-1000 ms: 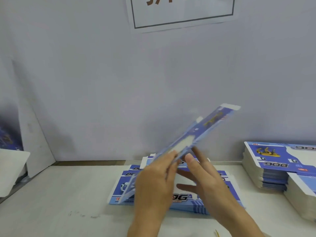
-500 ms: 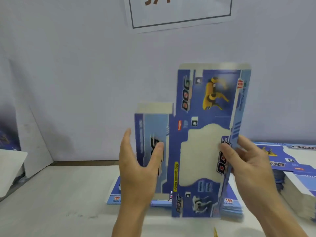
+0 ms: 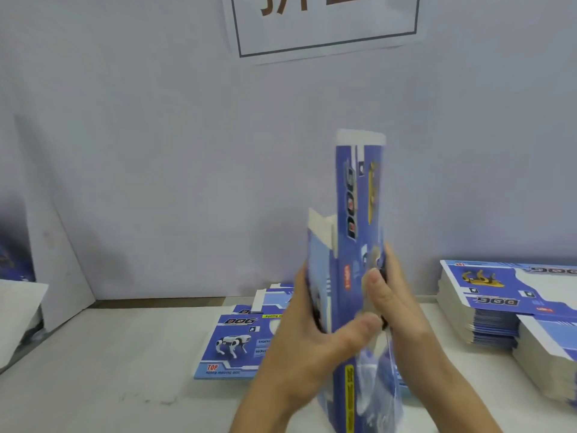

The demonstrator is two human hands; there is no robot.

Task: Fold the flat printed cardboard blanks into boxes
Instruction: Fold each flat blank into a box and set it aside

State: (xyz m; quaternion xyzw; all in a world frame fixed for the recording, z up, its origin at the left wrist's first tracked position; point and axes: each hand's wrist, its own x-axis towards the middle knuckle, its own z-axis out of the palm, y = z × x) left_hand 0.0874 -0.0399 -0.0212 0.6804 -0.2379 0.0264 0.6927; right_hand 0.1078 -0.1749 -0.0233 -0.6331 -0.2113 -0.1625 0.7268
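Gripping an upright blank (image 3: 359,232) between both hands: left hand (image 3: 312,342) curled round its left edge, thumb across the front; right hand (image 3: 396,304) pinching the right edge. Stack (image 3: 499,301) right of them, more blanks (image 3: 237,345) behind.

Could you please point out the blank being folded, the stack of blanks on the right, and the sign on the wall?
held blank (image 3: 352,195): head view, blue printed panel.
right stack (image 3: 487,289): head view, top sheet.
wall sign (image 3: 327,23): head view, white face.

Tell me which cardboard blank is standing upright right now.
The blank gripped between left hand and right hand; the other blanks lie flat on the table.
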